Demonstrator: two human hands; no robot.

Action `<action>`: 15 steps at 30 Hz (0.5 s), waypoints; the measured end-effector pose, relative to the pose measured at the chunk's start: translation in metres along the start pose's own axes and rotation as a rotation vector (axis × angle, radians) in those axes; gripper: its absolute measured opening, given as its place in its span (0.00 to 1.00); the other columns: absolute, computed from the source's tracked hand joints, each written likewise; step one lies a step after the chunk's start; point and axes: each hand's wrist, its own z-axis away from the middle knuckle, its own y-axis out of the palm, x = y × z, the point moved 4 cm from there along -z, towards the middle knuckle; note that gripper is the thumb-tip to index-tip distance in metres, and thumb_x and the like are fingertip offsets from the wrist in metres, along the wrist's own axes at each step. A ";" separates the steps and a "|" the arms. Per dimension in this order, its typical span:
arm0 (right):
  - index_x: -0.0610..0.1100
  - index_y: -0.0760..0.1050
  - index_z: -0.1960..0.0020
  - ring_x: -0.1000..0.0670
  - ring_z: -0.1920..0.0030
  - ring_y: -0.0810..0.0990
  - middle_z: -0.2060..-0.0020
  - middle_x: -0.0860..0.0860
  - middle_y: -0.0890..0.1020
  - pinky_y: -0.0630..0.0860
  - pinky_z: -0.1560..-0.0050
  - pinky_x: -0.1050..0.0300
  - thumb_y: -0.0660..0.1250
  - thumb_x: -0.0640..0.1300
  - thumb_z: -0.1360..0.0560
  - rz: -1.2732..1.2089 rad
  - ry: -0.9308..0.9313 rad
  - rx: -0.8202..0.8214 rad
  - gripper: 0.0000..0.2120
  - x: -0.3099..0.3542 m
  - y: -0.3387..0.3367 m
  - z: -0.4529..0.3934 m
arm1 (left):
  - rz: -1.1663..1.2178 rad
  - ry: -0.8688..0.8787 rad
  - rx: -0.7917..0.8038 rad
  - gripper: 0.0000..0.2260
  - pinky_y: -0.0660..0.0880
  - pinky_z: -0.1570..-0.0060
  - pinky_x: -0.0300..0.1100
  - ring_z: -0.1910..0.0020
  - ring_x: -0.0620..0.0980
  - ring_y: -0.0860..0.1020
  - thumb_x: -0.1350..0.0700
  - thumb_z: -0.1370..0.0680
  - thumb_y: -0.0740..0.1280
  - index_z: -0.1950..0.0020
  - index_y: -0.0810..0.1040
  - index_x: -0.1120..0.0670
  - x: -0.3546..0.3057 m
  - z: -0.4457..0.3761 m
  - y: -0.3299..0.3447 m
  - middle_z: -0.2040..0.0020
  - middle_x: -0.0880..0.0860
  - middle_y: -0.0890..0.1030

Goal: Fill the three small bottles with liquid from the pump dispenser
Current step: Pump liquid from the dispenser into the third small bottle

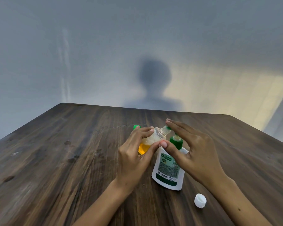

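Presently, by items —
Step in hand: pumping, I judge; a small bottle (151, 139) is being held tilted, its open neck aimed at the green nozzle of the pump dispenser (169, 167).
Left hand (134, 154): fingers and thumb are curling round the small bottle, gripping its body; amber liquid is sitting in its lower part with foam above, so it is looking partly filled.
Right hand (191, 147): fingers are lying straight over the pump head, pressing or about to press — which, I cannot tell; the thumb is resting against the dispenser's shoulder.
Dispenser's place: standing on the wooden table (55, 160), at about six o'clock from the bottle, touching the right hand.
White cap (200, 200): lying loose at about five o'clock from the dispenser, apart from it.
Green piece (136, 127): peeking out at eleven o'clock behind the left hand; what it is, I cannot say.
Other two bottles: not showing.
Next move: calling for a steady neck under the nozzle and slow strokes, since foam is crowding the neck and could spill.
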 end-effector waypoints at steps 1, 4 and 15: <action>0.45 0.78 0.37 0.55 0.41 0.78 0.40 0.53 0.80 0.76 0.43 0.56 0.55 0.71 0.27 0.003 -0.006 0.000 0.35 0.000 0.001 0.001 | 0.000 0.004 0.007 0.17 0.76 0.40 0.49 0.38 0.30 0.72 0.48 0.23 0.67 0.47 0.81 0.62 0.000 0.000 0.000 0.45 0.47 0.80; 0.46 0.77 0.36 0.56 0.41 0.78 0.40 0.54 0.79 0.77 0.44 0.56 0.55 0.70 0.27 0.001 -0.008 0.012 0.34 -0.002 0.003 0.004 | -0.002 0.009 0.019 0.16 0.75 0.39 0.47 0.37 0.29 0.71 0.49 0.24 0.68 0.46 0.80 0.61 0.001 0.000 0.001 0.44 0.47 0.79; 0.45 0.77 0.36 0.54 0.41 0.78 0.40 0.53 0.80 0.75 0.43 0.57 0.53 0.71 0.26 0.036 -0.012 0.012 0.35 -0.001 0.003 0.000 | 0.002 0.004 0.014 0.18 0.75 0.39 0.48 0.38 0.29 0.71 0.47 0.22 0.66 0.47 0.81 0.62 -0.001 -0.001 0.000 0.45 0.47 0.79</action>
